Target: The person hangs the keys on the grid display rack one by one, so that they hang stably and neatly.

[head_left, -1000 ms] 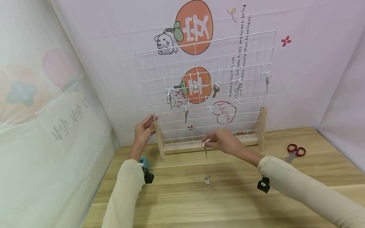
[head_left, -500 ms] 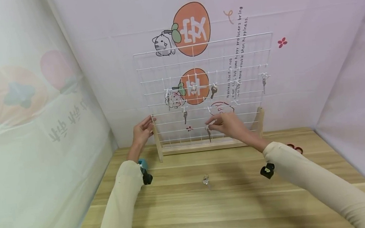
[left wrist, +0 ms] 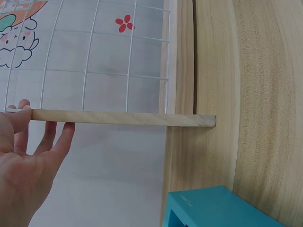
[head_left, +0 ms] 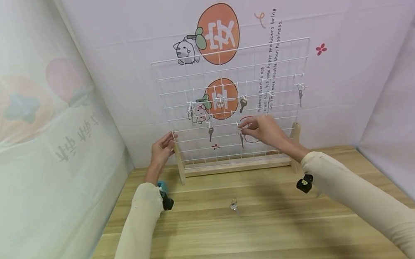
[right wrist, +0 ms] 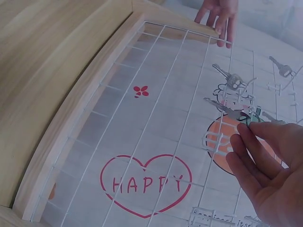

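Observation:
My right hand (head_left: 265, 131) pinches the ring of a key (head_left: 242, 141) in front of the white wire grid rack, beside a white hook on its lower hook row. In the right wrist view the held key (right wrist: 222, 107) points away from the fingertips. My left hand (head_left: 161, 149) grips the rack's left wooden upright (left wrist: 118, 117), with the thumb on one side and fingers on the other. Other keys hang from hooks, among them one key (head_left: 211, 133) to the left and another key (head_left: 243, 104) above. One more key (head_left: 234, 205) with a ring lies on the table.
The rack stands on a wooden base (head_left: 233, 168) at the back of the wooden table (head_left: 203, 238). A teal box (left wrist: 213, 205) sits by the left forearm. Printed cloth (head_left: 132, 91) hangs behind and at both sides. The right sleeve covers most of the scissors.
My right hand has lifted its key from low before the rack's base up to the lower hook row, slightly rightward. The left hand keeps its hold on the upright.

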`<state>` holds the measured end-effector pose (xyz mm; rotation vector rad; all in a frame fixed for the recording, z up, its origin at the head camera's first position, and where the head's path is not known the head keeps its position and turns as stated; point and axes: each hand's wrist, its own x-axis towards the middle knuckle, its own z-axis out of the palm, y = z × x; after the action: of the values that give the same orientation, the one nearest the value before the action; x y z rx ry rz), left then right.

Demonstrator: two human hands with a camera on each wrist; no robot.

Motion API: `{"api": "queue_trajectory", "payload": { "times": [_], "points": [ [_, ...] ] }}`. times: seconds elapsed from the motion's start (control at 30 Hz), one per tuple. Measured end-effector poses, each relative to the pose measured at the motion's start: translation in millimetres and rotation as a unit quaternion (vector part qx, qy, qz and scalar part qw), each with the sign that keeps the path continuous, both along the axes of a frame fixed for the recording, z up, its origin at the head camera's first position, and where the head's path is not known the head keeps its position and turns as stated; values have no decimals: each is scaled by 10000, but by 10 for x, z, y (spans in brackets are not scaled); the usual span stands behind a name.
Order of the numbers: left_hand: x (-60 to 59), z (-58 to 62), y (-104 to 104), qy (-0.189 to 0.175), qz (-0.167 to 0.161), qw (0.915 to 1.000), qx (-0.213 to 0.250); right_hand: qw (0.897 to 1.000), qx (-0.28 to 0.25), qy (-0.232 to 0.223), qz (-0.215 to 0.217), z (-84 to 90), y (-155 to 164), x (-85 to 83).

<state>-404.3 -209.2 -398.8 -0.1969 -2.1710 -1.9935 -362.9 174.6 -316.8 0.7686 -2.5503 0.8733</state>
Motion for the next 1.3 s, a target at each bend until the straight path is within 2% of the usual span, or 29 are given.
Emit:
{"api": "queue_trajectory", "payload": {
  "times": [0.2,0.3,0.57,0.87,1.3],
  "points": [
    [14,6,-3,-50,-56,10000,-5,9996,-91,-207,-163,9,-5,-37],
    [36,36,4,-93,-82,9999,54,9996,-97,-212,-171,0,-12,-69],
    [9,1,16,-78,65,9999,8,9995,-228,-174,-150,-18,-37,-156],
    [7,7,26,-108,32,9999,112,9988,-247,-289,-296,-52,-41,-264],
    [20,20,13,-105,63,9999,55,9990,-139,-188,-390,-65,-87,-301]
  ]
}}
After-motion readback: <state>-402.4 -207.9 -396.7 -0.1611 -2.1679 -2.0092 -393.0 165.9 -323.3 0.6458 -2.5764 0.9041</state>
